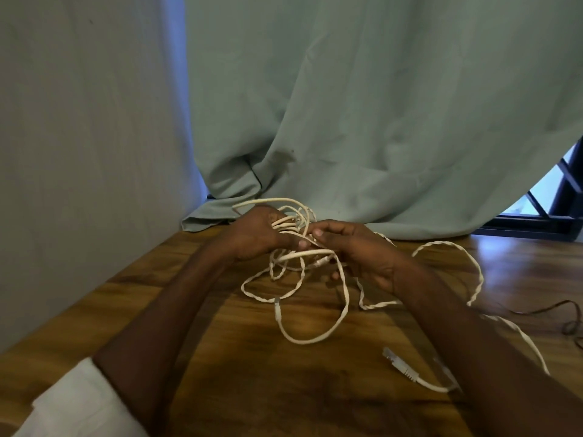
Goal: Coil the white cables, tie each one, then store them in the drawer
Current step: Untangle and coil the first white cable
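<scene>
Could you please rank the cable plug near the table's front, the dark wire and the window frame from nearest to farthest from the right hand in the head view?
From the right hand:
1. Cable plug, lying on the table below the hand.
2. Dark wire, at the table's right edge.
3. Window frame, far right, behind the curtain.

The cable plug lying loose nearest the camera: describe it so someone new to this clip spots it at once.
Start at the wooden table, then look under the right forearm near the bottom edge. The plug lies there flat on the wood, a ribbed whitish connector. Unlike the smaller connector by the tangle, no loop surrounds it.
</scene>
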`<state>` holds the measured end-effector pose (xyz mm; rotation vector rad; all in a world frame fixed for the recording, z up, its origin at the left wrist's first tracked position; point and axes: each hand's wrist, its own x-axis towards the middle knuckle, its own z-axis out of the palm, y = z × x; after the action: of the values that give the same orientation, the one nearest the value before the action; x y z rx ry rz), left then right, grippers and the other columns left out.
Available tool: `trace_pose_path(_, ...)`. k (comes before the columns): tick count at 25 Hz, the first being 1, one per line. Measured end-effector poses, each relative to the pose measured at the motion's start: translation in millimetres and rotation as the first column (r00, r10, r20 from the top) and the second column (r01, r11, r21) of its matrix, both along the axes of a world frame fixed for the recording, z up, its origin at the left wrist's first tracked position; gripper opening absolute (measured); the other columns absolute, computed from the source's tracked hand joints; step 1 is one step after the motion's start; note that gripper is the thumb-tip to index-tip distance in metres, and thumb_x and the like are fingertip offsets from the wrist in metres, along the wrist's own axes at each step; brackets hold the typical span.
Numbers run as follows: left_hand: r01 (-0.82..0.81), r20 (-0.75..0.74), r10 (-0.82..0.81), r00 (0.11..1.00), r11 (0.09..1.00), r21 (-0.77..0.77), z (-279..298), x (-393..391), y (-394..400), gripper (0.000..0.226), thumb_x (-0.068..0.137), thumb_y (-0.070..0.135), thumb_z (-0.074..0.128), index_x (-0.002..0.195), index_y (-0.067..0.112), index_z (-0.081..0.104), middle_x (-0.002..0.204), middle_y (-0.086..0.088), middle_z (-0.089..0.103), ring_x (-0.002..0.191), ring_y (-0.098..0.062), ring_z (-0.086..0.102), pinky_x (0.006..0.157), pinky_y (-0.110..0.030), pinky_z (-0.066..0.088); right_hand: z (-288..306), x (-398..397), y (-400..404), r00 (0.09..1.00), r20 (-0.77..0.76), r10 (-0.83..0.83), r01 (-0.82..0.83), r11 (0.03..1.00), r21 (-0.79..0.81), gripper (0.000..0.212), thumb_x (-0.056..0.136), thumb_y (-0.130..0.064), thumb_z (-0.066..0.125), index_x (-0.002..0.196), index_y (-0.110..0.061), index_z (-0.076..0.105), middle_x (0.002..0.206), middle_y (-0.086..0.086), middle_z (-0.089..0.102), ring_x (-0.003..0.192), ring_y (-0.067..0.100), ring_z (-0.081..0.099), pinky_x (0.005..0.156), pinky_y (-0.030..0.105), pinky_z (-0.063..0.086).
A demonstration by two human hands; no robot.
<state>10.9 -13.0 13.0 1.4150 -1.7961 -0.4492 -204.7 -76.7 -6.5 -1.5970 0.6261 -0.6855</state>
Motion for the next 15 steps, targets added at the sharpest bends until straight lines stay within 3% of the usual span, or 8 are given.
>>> trace_pose_path(2,0.016,0.031,-0.016,0.999,1.0,0.002,-1,-3,1,0.029,0.073,0.034,0.094,0.097,0.025,0.08,0.094,0.003,0.081,0.091,-0.011,0.076,0.087,-0.042,0.061,0,0,-2,0.999,0.009,-0.051,0.051,0.998,-0.043,0.02,0.094,-0.023,0.074,0.113,-0.016,0.078,0.097,0.015,0.076,0.073,0.02,0.066,0.061,0.03,0.052)
trace_pose_path(4,0.03,0.077,-0.03,0.997,1.0,0.002,1,-7,4,0.028,0.073,0.035,0.094,0.097,0.027,0.081,0.094,0.004,0.08,0.091,-0.011,0.076,0.088,-0.04,0.061,0,0,-4,0.991,0.051,-0.126,0.13,0.987,-0.097,0.011,0.093,-0.016,0.075,0.102,-0.013,0.08,0.083,0.013,0.069,0.062,0.017,0.054,0.056,0.028,0.043)
trace_pose_path(6,0.026,0.056,-0.026,0.998,1.0,0.009,6,-5,6,0.012,0.077,0.032,0.092,0.076,0.03,0.081,0.076,0.005,0.078,0.072,-0.006,0.072,0.072,-0.027,0.057,2,1,-8,0.955,0.134,-0.266,0.276,0.959,-0.059,0.008,0.095,-0.013,0.071,0.097,-0.012,0.079,0.076,0.009,0.066,0.061,0.018,0.052,0.056,0.028,0.041)
trace_pose_path(8,0.059,-0.015,-0.059,0.998,0.998,0.014,10,-2,11,0.026,0.08,0.024,0.089,0.059,0.032,0.075,0.061,0.006,0.07,0.056,-0.003,0.062,0.057,-0.019,0.047,3,-2,-18,0.852,0.194,-0.487,0.483,0.873,0.07,0.009,0.099,-0.011,0.066,0.093,-0.011,0.073,0.071,0.006,0.062,0.054,0.015,0.055,0.05,0.025,0.04)
trace_pose_path(10,0.093,-0.079,-0.089,0.993,0.994,0.049,10,4,15,0.027,0.08,0.022,0.089,0.058,0.026,0.072,0.06,0.004,0.066,0.052,-0.004,0.054,0.051,-0.019,0.04,1,-15,-34,0.712,0.247,-0.657,0.607,0.753,0.255,0.008,0.1,-0.007,0.061,0.093,-0.009,0.066,0.073,0.006,0.061,0.047,0.012,0.06,0.042,0.022,0.042)
trace_pose_path(11,0.112,-0.085,-0.105,0.991,0.99,0.085,10,8,17,0.024,0.079,0.022,0.089,0.061,0.023,0.073,0.061,0.002,0.065,0.051,-0.005,0.052,0.05,-0.019,0.038,1,-23,-38,0.66,0.264,-0.703,0.624,0.709,0.328,0.006,0.1,-0.006,0.059,0.1,-0.008,0.065,0.079,0.006,0.062,0.05,0.011,0.064,0.043,0.023,0.048)
trace_pose_path(13,0.134,-0.02,-0.132,0.991,0.978,0.163,9,14,20,0.019,0.076,0.025,0.091,0.066,0.02,0.076,0.062,-0.001,0.065,0.052,-0.008,0.049,0.05,-0.021,0.036,0,-39,-46,0.571,0.313,-0.759,0.606,0.647,0.463,0.018,0.099,-0.003,0.056,0.116,0.0,0.063,0.098,0.012,0.067,0.073,0.017,0.073,0.065,0.029,0.063)
trace_pose_path(15,0.102,0.035,-0.112,0.993,0.971,0.215,8,18,19,0.019,0.072,0.033,0.09,0.07,0.018,0.079,0.062,-0.003,0.065,0.055,-0.011,0.05,0.051,-0.023,0.037,2,-45,-47,0.472,0.342,-0.813,0.594,0.58,0.557,0.008,0.094,0.005,0.059,0.101,0.008,0.063,0.1,0.022,0.07,0.077,0.028,0.074,0.074,0.04,0.064)
